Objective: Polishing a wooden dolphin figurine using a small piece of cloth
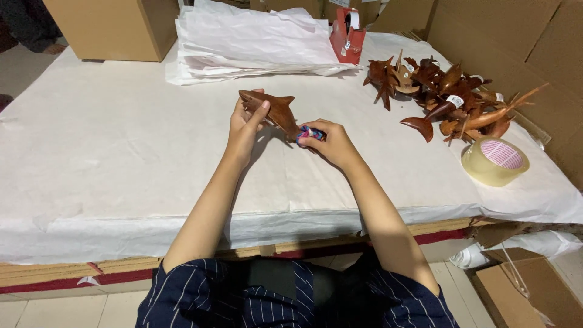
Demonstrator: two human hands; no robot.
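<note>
My left hand (pixel 246 124) grips the head end of a brown carved wooden fish (pixel 273 109) and holds it just above the white paper-covered table (pixel 109 152). At the figure's tail end my right hand (pixel 328 143) pinches a small blue and pink object (pixel 310 133); what it is I cannot tell. Both hands meet near the middle of the table.
A heap of several similar wooden carvings (pixel 449 100) lies at the right rear. A roll of clear tape (pixel 495 161) sits near the right edge. A stack of white paper sheets (pixel 249 42), a red tape dispenser (pixel 347 33) and cardboard boxes (pixel 109 27) stand behind.
</note>
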